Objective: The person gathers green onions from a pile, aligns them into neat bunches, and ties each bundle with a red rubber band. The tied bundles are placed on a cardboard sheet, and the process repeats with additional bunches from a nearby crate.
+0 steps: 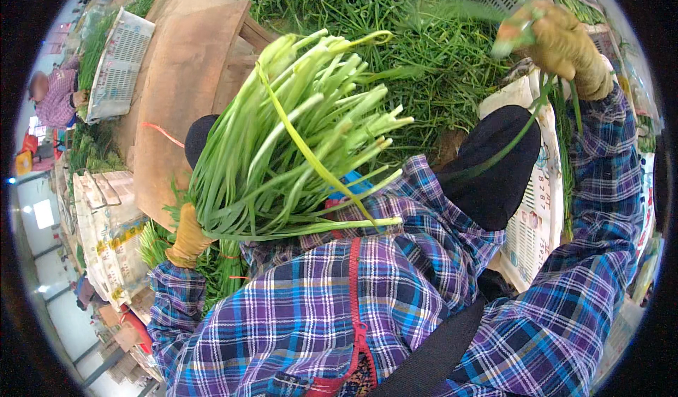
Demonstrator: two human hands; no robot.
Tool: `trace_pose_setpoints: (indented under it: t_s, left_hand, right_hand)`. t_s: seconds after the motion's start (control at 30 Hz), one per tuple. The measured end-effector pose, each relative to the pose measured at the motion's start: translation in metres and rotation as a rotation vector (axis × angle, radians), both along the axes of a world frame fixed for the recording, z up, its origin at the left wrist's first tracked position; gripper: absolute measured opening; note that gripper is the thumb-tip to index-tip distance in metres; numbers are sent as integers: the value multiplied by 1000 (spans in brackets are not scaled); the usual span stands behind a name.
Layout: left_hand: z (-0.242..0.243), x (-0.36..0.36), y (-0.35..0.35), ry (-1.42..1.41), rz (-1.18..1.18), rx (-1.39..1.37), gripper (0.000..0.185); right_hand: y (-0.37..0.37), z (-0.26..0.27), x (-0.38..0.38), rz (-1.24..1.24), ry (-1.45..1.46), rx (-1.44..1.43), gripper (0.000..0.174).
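My left hand (189,236), in a tan glove, is closed around the leafy end of a large bundle of long green stalks (296,142), perhaps garlic chives. The pale cut ends of the bundle fan out over my lap, and a yellowed leaf (302,142) lies across it. My right hand (556,47), also gloved and blurred, is raised at the upper right. Its fingers are closed on a few loose green leaves (536,113), some of which trail down toward my knee.
A heap of green leaves (424,31) covers the floor ahead. A wooden board (183,100) stands at the left, with a red tie on it. White plastic crates (535,217) flank me, and more bundles lie beside my left sleeve. Another person (55,97) works at a crate (121,63) far left.
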State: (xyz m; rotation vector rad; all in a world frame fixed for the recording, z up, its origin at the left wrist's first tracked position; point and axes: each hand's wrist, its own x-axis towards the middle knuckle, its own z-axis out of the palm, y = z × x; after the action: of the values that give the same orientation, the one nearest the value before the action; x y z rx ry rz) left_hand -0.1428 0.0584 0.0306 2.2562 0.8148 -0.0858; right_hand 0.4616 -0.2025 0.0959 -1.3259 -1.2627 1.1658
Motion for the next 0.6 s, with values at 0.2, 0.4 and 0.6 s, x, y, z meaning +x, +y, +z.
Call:
trace_pose_setpoints:
  t_s: [0.2, 0.4, 0.6]
  left_hand:
    - [1, 0, -2, -27, 60, -110, 40]
    - [-1, 0, -4, -60, 66, -17, 40]
    - [4, 4, -2, -27, -48, 3, 43]
  right_hand:
    - [40, -58, -12, -136, -1418, -476, 89]
    - [104, -71, -111, -69, -397, 153, 58]
    - [92, -26, -126, -135, -274, 34, 22]
